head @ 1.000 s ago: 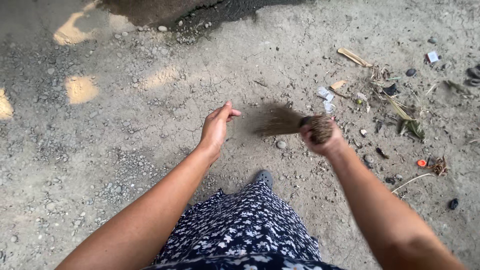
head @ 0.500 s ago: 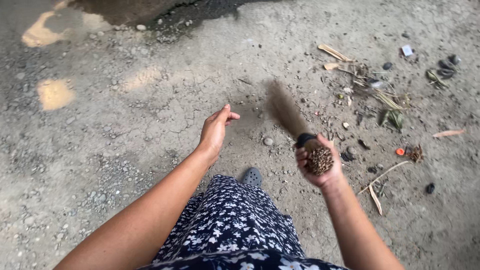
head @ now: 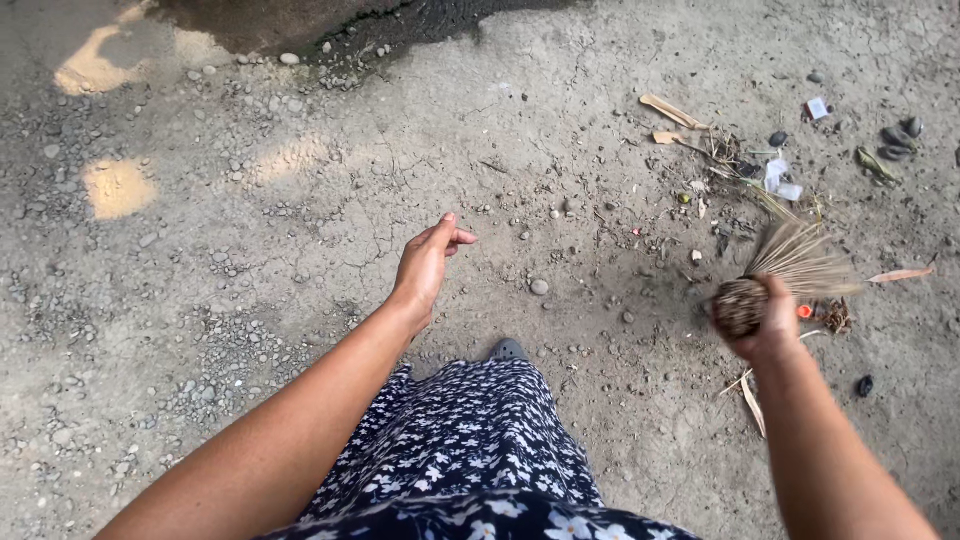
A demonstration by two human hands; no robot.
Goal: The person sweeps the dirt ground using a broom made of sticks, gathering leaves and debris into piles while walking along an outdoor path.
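My right hand (head: 772, 326) grips the bound end of a short stick broom (head: 790, 268), whose brown bristles fan out up and to the right over the dirt ground (head: 300, 220). The bristle tips lie among scattered litter (head: 745, 165): dry leaves, sticks, bits of white paper and dark pebbles. My left hand (head: 428, 262) hangs in the air at the middle of the view, fingers loosely curled, holding nothing. Below the hands my dark blue floral skirt (head: 470, 450) and the toe of a grey shoe (head: 506, 349) show.
A dark wet patch (head: 330, 20) with small stones along its edge lies at the top. Gravel (head: 200, 350) covers the ground at the left. A small orange cap (head: 804, 311) and a dry leaf (head: 900, 273) lie right of the broom.
My right hand has swung the broom from the middle over to the right, so the bristles now point toward the litter. The left hand has hardly moved.
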